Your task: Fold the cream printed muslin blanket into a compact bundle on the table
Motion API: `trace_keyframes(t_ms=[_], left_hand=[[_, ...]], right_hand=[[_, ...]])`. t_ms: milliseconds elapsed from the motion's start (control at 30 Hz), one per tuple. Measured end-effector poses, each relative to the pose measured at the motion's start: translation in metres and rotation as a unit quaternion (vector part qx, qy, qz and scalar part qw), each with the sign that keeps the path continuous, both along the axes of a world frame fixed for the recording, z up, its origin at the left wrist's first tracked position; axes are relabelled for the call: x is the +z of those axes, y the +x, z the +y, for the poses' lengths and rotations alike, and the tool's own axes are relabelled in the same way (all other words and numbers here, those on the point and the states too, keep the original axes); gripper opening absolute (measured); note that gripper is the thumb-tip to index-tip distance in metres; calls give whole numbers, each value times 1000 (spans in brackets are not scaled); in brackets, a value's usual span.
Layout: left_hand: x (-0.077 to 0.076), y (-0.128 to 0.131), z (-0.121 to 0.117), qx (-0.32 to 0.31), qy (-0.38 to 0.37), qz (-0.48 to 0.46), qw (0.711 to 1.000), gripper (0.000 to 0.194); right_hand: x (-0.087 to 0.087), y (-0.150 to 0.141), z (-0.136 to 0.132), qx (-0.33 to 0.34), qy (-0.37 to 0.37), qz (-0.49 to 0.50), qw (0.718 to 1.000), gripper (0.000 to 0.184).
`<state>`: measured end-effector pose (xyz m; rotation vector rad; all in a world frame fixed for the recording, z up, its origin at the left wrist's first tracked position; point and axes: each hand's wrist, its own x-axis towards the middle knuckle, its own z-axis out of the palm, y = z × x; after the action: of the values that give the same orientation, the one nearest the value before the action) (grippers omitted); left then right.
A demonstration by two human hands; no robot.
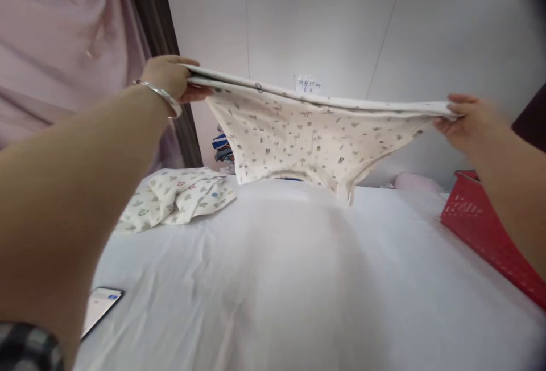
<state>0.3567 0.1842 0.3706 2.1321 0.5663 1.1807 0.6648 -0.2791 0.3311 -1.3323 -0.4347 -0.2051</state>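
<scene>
Two hands, left (173,79) and right (473,120), clamp one cream, small-print cloth garment (298,132) between them, above one white-sheeted surface (290,280); below the left lies one patterned cloth (183,197), probably cotton.

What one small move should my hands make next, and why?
Probably lower the printed garment onto the white sheet. The left hand and right hand hold it stretched by its upper edge, its lower part hangs loose, and the sheet spreads below, between the patterned cloth and the red basket.
</scene>
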Motion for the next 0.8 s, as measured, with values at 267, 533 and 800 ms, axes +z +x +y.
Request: trace_keyframes(t_ms=[267, 533, 800], left_hand=[[-75, -84, -44, -52, -120, 77, 988, 43], [-283, -197, -107, -92, -333, 353, 870, 44], [-306, -263, -149, -55, -296, 280, 912, 53]], right_hand=[[-64, -53, -51, 35, -124, 107, 986, 11], [-249, -174, -128, 80, -309, 281, 905, 24], [-283, -234, -178, 55, -243, 298, 922, 35]])
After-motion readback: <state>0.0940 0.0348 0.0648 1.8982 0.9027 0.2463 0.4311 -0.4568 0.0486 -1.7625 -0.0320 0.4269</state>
